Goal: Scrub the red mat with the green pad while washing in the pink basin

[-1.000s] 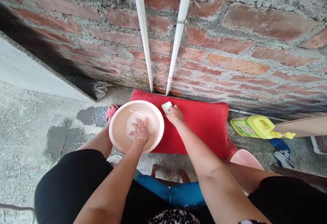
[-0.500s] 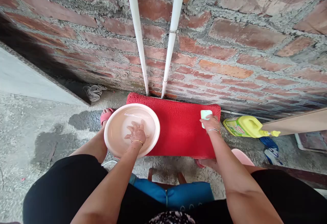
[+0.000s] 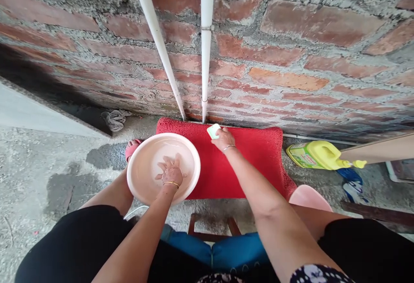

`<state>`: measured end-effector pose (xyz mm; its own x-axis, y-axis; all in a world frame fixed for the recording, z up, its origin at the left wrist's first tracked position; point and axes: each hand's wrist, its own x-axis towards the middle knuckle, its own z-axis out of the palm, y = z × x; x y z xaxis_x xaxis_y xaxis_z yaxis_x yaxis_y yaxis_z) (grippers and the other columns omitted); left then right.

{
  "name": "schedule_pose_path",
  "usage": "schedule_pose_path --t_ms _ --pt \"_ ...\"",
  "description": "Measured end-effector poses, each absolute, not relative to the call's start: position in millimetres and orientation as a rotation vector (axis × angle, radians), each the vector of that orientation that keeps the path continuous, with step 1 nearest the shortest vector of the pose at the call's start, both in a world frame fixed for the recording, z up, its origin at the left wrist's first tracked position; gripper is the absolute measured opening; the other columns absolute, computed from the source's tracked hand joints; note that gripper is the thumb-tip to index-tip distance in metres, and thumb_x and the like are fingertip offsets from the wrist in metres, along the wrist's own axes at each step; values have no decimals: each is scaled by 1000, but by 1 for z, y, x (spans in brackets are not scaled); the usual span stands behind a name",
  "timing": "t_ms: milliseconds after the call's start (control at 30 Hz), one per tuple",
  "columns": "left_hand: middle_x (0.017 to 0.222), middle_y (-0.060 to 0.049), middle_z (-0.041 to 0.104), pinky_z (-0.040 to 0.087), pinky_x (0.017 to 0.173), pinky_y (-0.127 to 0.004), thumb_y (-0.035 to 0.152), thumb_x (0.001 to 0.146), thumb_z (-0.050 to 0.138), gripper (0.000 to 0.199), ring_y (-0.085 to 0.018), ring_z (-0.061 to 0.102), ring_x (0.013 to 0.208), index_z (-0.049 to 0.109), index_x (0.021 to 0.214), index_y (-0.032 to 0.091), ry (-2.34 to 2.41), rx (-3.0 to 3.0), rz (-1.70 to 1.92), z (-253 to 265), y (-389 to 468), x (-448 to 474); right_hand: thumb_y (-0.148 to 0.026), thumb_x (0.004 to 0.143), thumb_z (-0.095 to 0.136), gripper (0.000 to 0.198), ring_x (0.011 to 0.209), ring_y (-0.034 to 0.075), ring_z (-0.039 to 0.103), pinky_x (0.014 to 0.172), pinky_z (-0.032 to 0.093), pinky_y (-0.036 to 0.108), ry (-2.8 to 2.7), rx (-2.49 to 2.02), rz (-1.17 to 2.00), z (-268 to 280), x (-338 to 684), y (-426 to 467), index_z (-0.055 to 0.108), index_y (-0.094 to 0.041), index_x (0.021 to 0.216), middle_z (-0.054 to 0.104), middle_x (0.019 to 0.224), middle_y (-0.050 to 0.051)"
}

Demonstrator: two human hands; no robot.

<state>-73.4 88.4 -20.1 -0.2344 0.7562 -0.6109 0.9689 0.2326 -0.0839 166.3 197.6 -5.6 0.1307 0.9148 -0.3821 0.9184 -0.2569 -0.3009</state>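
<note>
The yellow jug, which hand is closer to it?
Right. The right hand is left of the yellow jug, over the red cloth; the left hand is farther left, in the peach basin.

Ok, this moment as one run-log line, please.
left hand: open, inside peach basin | right hand: gripping pale green object near red mat's far edge | beyond mat, right: yellow jug

Two white pipes (image 3: 206,11) run down a rough brick wall (image 3: 317,22) above a damp-patched concrete floor (image 3: 27,162).
</note>
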Motion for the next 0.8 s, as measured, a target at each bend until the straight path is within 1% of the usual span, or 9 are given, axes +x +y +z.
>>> schedule_pose_path --t_ms 133,233,300,367,433,500,633,700,800 --pt "170 -22 6 44 95 -76 44 89 63 91 -52 13 152 13 164 37 2072 1579 -642 -16 89 -72 -42 77 78 36 94 19 64 82 47 29 1572 2642 -673 -4 285 167 69 -24 108 57 117 6" --pt "170 -23 7 44 94 -76 43 90 60 87 -52 15 151 13 164 37 2064 1587 -646 -13 89 -71 -38 77 78 32 97 23 66 83 48 33 1258 2797 -533 7 357 139 70 -22 104 57 119 12" --pt "170 -23 7 45 93 -75 44 91 59 86 -53 15 151 15 164 37 2060 1596 -651 -13 89 -71 -36 77 78 30 97 26 66 82 48 36 1151 2872 -461 15 374 128 70 -21 100 57 118 14" --pt "170 -23 7 45 93 -75 44 90 60 86 -53 14 151 16 164 36 2065 1598 -652 -13 89 -71 -38 75 79 30 94 25 66 82 49 36 1183 2912 -446 20 359 126 70 -22 99 58 116 12" --pt "170 -23 7 44 94 -76 44 90 61 88 -53 14 151 15 164 35 2071 1593 -643 -13 90 -70 -41 74 79 32 90 20 64 80 49 32 1351 2892 -519 19 314 133 69 -25 99 58 112 7" --pt "170 -23 6 44 94 -76 44 89 62 89 -53 13 151 14 164 36 2070 1579 -639 -13 90 -70 -43 73 79 33 86 16 62 77 48 28 1591 2798 -667 14 252 142 68 -26 100 57 110 3" --pt "170 -23 3 44 94 -75 43 89 62 90 -52 13 152 12 164 37 2058 1564 -659 -13 91 -71 -38 71 79 31 89 16 60 76 46 26 1912 2503 -953 -2 138 158 68 -28 99 56 109 1" --pt "170 -23 3 45 93 -75 43 89 62 90 -52 14 151 12 164 37 2064 1579 -661 -14 91 -71 -38 72 79 31 92 17 60 78 45 27 1943 2419 -1017 -9 112 160 69 -28 100 56 110 1" --pt "170 -24 4 45 93 -75 45 88 62 91 -53 14 151 13 164 37 2074 1596 -657 -17 90 -73 -37 73 79 32 92 17 59 79 45 27 1936 2363 -989 -16 123 156 69 -28 102 57 111 1"
